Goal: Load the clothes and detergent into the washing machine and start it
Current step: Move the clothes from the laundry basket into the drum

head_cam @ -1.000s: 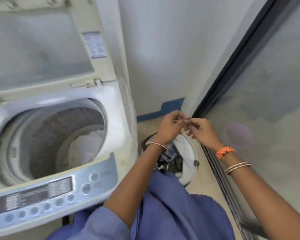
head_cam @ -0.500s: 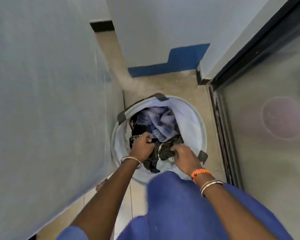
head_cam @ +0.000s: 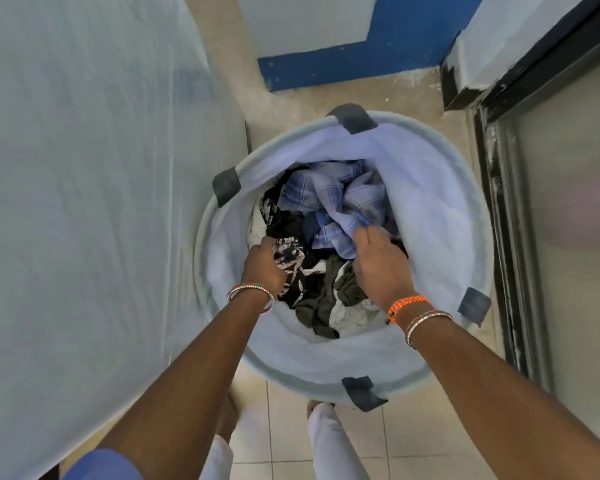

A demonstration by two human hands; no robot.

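Both hands were down in the laundry basket [head_cam: 440, 209] among the clothes [head_cam: 336, 202], the left hand [head_cam: 262, 263] gripping a patterned garment [head_cam: 290, 258] and the right hand [head_cam: 378, 268] clutching a checked shirt [head_cam: 340, 216].

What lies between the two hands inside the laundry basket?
In the head view, between the left hand and the right hand, crumpled dark and white clothes fill the gap inside the laundry basket. The basket's bottom is hidden.

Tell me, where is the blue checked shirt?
In the head view, the blue checked shirt lies atop the clothes at the far side of the laundry basket, touching the right hand.
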